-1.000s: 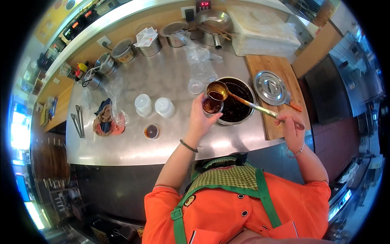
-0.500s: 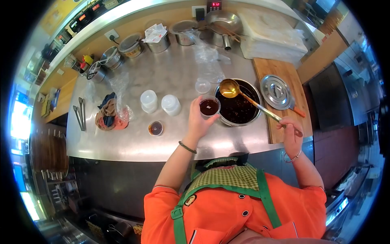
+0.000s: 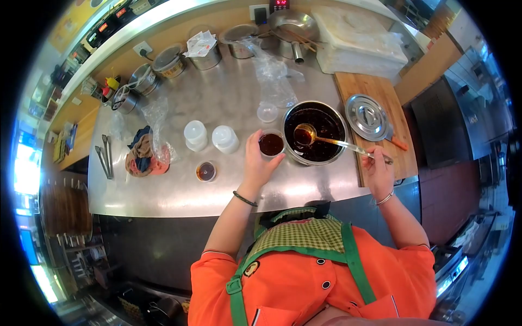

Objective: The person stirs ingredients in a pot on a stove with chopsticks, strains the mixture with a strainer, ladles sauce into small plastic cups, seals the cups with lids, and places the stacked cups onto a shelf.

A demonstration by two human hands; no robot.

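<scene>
My left hand (image 3: 261, 163) is closed round a small clear plastic cup (image 3: 271, 144) of dark red-brown sauce, close to the left side of a steel pot (image 3: 343, 151). Dark sauce with floating bits (image 3: 321, 117) fills much of the pot. In my right hand (image 3: 379, 168) is the handle of a ladle (image 3: 305, 133), its bowl over the dark sauce inside the pot's rim. Another small cup with sauce (image 3: 206, 171) stands to the left on the steel table. Behind it are two stacks of clear cups (image 3: 225, 139). A single clear cup or lid (image 3: 267, 112) lies near the pot.
A steel lid (image 3: 367, 119) rests on a wooden board (image 3: 348, 87) at the right. Plastic bags (image 3: 272, 79), cloths (image 3: 142, 155) and tongs (image 3: 104, 157) lie on the steel table (image 3: 147, 198). Lidded pots (image 3: 169, 61), a pan (image 3: 294, 30) and a white box (image 3: 359, 46) line the back.
The ladle has tipped and dropped lower, into the pot's opening. My right hand has shifted slightly left and up. The cup stays in my left hand, and the view has shifted a little.
</scene>
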